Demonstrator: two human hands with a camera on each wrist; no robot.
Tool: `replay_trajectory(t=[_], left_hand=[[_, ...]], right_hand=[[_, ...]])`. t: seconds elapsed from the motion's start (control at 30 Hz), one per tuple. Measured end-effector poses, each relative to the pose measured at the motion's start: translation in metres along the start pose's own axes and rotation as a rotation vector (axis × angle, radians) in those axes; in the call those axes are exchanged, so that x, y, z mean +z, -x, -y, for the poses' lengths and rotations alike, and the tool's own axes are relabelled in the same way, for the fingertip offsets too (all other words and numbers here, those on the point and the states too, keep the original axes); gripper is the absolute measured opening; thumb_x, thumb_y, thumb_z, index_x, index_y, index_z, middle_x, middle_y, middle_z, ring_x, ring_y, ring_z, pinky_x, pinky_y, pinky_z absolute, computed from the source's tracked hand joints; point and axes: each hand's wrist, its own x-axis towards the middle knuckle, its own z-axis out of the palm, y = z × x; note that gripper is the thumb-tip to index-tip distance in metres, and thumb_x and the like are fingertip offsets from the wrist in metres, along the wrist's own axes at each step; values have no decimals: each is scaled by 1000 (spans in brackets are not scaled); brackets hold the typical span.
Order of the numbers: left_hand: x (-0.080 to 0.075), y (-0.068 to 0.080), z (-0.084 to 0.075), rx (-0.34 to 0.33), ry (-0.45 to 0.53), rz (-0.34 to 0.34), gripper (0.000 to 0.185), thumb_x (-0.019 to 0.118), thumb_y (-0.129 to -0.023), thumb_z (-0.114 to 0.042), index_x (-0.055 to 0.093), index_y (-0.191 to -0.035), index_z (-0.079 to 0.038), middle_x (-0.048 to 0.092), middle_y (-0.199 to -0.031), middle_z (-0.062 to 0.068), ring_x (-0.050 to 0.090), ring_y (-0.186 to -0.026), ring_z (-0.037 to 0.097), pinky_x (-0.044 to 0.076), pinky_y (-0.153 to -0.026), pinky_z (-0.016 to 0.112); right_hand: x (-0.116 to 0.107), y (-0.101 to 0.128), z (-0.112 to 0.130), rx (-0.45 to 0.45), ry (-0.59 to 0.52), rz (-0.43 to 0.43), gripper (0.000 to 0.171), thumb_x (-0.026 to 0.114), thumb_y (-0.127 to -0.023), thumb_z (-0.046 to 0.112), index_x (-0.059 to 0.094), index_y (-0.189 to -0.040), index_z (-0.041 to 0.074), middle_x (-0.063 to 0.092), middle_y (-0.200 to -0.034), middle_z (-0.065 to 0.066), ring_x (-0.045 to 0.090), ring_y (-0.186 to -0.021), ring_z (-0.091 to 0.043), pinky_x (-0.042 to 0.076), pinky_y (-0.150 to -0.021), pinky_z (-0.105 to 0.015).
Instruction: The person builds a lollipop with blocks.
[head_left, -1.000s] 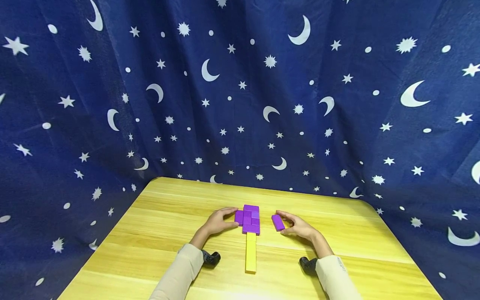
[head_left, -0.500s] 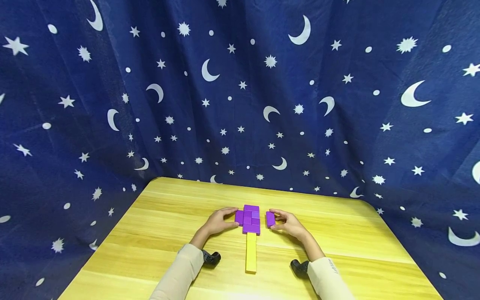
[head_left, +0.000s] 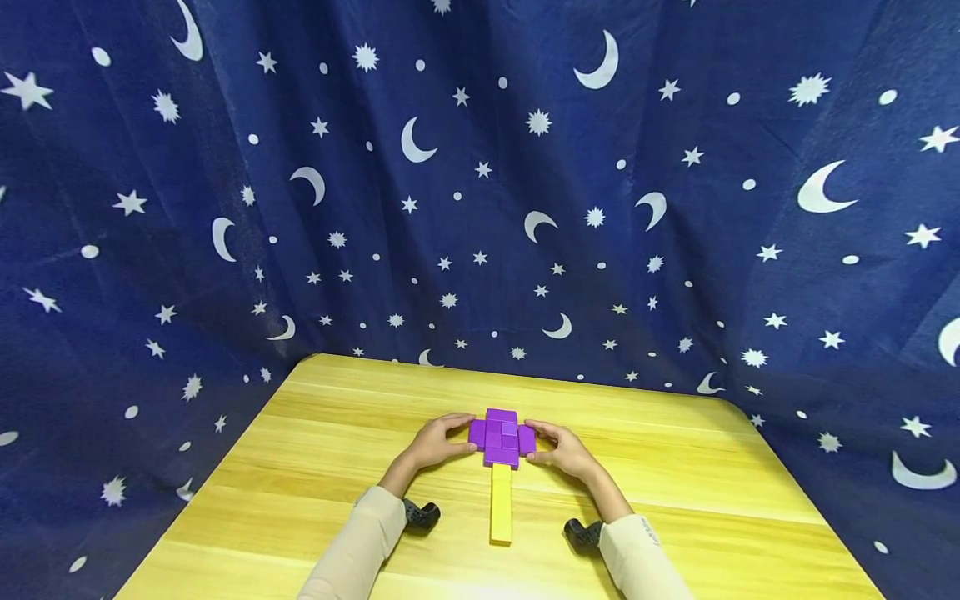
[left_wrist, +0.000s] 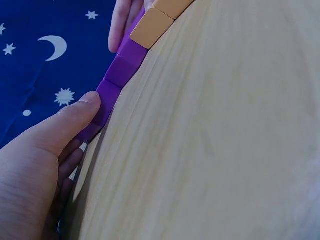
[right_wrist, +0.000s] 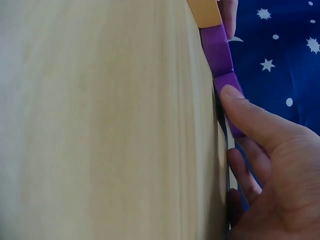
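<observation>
Several purple blocks [head_left: 500,456] lie flat and close together at mid-table, with a narrow strip of yellow blocks [head_left: 501,504] running from their near side. My left hand [head_left: 431,444] holds the purple block on the left side [head_left: 477,435] between thumb and fingers. On the opposite side, my right hand [head_left: 567,454] pinches another purple block [head_left: 527,440], set against or very near the cluster. In the left wrist view, the left thumb [left_wrist: 82,110] presses a purple block's near end. The right thumb [right_wrist: 245,107] does likewise in the right wrist view.
The wooden table [head_left: 360,400] carries the blocks and extends around both arms. Behind it hangs a dark blue curtain [head_left: 480,217] with white moons and stars. A black device [head_left: 422,517] sits at the left wrist, and a similar black device [head_left: 582,536] at the right.
My right hand has moved left with its purple block, which has straightened from a tilt and come up to the cluster's right side. The left hand stays where it was.
</observation>
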Motion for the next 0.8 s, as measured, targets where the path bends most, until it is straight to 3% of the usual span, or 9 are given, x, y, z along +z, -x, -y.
replay_trajectory(t=[0.2, 0.5, 0.8], left_hand=[[2, -1, 3, -12, -7, 4, 67, 68, -79, -48, 52, -132, -11, 50, -133, 5, 43, -124, 25, 35, -103, 41], [3, -2, 4, -17, -26, 10, 69, 68, -79, -48, 50, -134, -12, 49, -135, 6, 42, -125, 26, 34, -103, 42], [3, -1, 4, 22, -39, 5, 66, 68, -81, -45, 51, -132, -6, 50, -133, 11, 44, -124, 30, 35, -102, 45]], right_hand=[[0, 2, -1, -11, 65, 7, 66, 77, -74, 11, 48, -131, -3, 53, -126, -19, 47, -114, -37, 33, -100, -53], [1, 2, -2, 12, 57, -32, 62, 77, -74, 13, 52, -128, -1, 57, -121, -17, 50, -111, -34, 35, -99, -51], [4, 1, -3, -16, 50, -30, 62, 77, -75, 15, 50, -129, -4, 56, -123, -18, 50, -112, -35, 35, -99, -51]])
